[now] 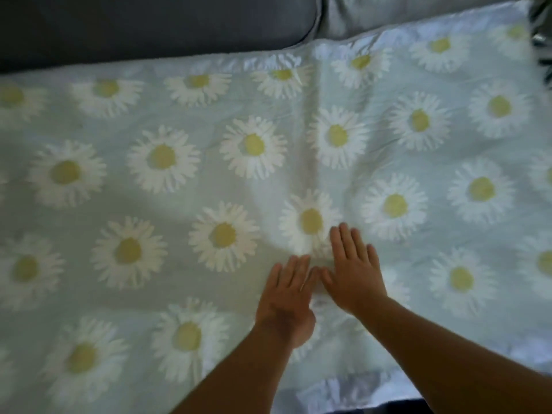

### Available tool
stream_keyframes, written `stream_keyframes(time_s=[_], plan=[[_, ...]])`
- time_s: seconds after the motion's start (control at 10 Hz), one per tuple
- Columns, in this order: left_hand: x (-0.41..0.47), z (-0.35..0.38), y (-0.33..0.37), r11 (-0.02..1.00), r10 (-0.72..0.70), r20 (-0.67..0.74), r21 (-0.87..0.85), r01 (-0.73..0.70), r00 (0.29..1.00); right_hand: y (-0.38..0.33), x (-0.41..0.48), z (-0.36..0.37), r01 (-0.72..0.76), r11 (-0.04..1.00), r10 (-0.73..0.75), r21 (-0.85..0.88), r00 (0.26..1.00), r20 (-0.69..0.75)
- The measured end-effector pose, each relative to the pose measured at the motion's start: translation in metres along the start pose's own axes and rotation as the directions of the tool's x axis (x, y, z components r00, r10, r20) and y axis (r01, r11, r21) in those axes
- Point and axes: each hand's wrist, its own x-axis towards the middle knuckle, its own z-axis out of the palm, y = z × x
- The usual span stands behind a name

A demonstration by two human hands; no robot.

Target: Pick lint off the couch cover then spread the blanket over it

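At the upper left of the frame I see the dark grey couch back cushion (pixel 149 25), a smooth rounded block whose corner curves down near the top centre. Below it the blanket (pixel 119 189) lies spread across the seat and fills nearly the whole picture. It is a pale, soft-looking cloth printed with large white daisies with yellow centres, and the view is slightly blurred. Its far edge runs along the foot of the back cushion, rising toward the upper right. The left half lies fairly flat, with plenty of open cloth around my hands on that side.

Near the lower centre my left hand (pixel 286 297) rests palm down on the blanket, fingers straight and close together, gripping nothing. Just beside it, thumbs nearly touching, my right hand (pixel 354 273) lies flat too, fingers spread a little, also holding nothing. Both forearms come in bare from the bottom edge.

From between the hands a long shallow crease (pixel 310 150) runs up the blanket toward the seam between the cushions. To the right of that, a lighter grey back cushion (pixel 403 13) sits at the top. The blanket's right half is brighter and shows soft ripples. At the bottom, between my arms, the near edge (pixel 343 389) hangs crumpled over the seat front.
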Motion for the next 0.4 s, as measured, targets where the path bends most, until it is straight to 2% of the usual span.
stream_keyframes(time_s=[0.2,0.3,0.4], plan=[[-0.114,0.05,0.007,0.997,0.017,0.074,-0.079,-0.011,0.997,-0.032,-0.151,0.044,-0.111,0.994,0.109,-0.01,0.956,0.272],[-0.156,0.048,0.01,0.964,-0.049,0.151,-0.252,0.087,0.987,-0.052,-0.197,0.049,-0.113,0.991,0.075,0.069,0.91,0.407],[-0.18,0.018,0.015,0.914,-0.103,0.22,-0.365,0.18,0.97,-0.071,-0.225,0.031,-0.059,0.978,-0.037,0.198,0.893,0.448]])
